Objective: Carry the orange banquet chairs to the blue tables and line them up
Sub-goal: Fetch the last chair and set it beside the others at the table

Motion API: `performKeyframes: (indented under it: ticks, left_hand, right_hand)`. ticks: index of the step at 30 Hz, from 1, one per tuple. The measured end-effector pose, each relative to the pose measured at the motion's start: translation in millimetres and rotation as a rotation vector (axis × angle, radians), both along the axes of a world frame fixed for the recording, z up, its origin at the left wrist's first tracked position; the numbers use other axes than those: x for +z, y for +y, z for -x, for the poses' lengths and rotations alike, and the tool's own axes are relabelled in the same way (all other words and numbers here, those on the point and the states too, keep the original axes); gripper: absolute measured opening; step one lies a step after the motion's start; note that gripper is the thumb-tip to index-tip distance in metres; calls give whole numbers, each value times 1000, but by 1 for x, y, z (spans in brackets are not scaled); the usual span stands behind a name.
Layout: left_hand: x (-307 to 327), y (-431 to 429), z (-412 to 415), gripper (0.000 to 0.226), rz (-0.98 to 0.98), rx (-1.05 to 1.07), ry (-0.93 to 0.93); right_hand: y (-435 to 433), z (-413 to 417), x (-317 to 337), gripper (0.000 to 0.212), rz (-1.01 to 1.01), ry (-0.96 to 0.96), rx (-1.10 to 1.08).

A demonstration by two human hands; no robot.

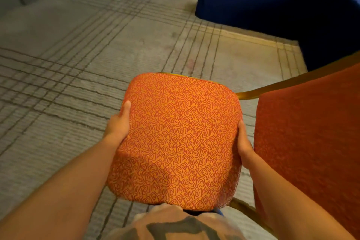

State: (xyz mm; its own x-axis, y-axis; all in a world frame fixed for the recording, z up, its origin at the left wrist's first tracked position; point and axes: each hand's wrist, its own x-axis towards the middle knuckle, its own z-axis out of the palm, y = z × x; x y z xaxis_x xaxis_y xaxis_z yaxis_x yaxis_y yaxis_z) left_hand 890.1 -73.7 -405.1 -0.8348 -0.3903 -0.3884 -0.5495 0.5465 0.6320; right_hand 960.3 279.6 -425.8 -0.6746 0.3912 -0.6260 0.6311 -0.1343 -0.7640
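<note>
Two hands: both are clamping the orange chair (179, 138) by the sides of its swirl-patterned seat, one on each edge.
Left hand: the left hand (118, 124) is gripping the seat's left edge, its thumb lying along the top of the cushion and its fingers going underneath, out of sight.
Right hand: the right hand (244, 144) is gripping the right edge the same way, thumb showing on top and fingers hidden beneath.
Orange chair: it is sitting straight in front of the person with its seat facing up. Its legs are hidden, so I cannot tell whether it is touching the floor.
Second chair: a second chair (311, 132) in plainer red-orange fabric is standing just beside the held one on the right, its gold frame (251, 92) slanting up toward the table.
Blue table: the blue table (272, 2), draped to the floor, is standing at the upper right, apart from the held seat and near the second chair.
Carpet: a grey carpet (68, 64) with dark crossing lines is lying under everything.
Shirt: a patterned shirt (175, 226) is showing at the bottom edge.
</note>
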Motion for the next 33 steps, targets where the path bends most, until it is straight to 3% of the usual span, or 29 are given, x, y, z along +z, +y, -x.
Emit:
performKeyframes:
  ticks: [2, 6, 9, 10, 14, 16, 18, 23, 27, 33]
  left_hand:
    - [7, 8, 56, 96, -5, 29, 19]
    - [18, 27, 146, 93, -9, 66, -13]
    - [15, 36, 192, 92, -2, 94, -24]
    - [14, 36, 206, 93, -5, 116, -18]
    - [12, 37, 272, 94, -12, 144, -26]
    - [9, 40, 309, 95, -11, 125, -34]
    - [2, 40, 351, 96, -3, 116, -38]
    - [-8, 38, 472, 97, -38, 62, -50]
    - [0, 30, 594, 97, -49, -1, 11]
    - [29, 21, 760, 99, -17, -19, 113]
  right_hand:
    - [12, 64, 5, 128, -21, 3, 32]
    - [31, 163, 17, 99, 25, 6, 95]
    - [49, 226, -2, 133, 28, -43, 96]
    - [52, 246, -9, 134, 34, -49, 116]
    - [42, 311, 1, 116, 38, -64, 128]
    - [47, 344, -7, 92, 14, -85, 80]
    - [49, 381, -14, 84, 27, -92, 47]
    - [64, 485, -72, 132, 106, -117, 29]
    - [58, 593, -76, 133, 105, -90, -24]
    - [38, 749, -23, 133, 59, 35, -55]
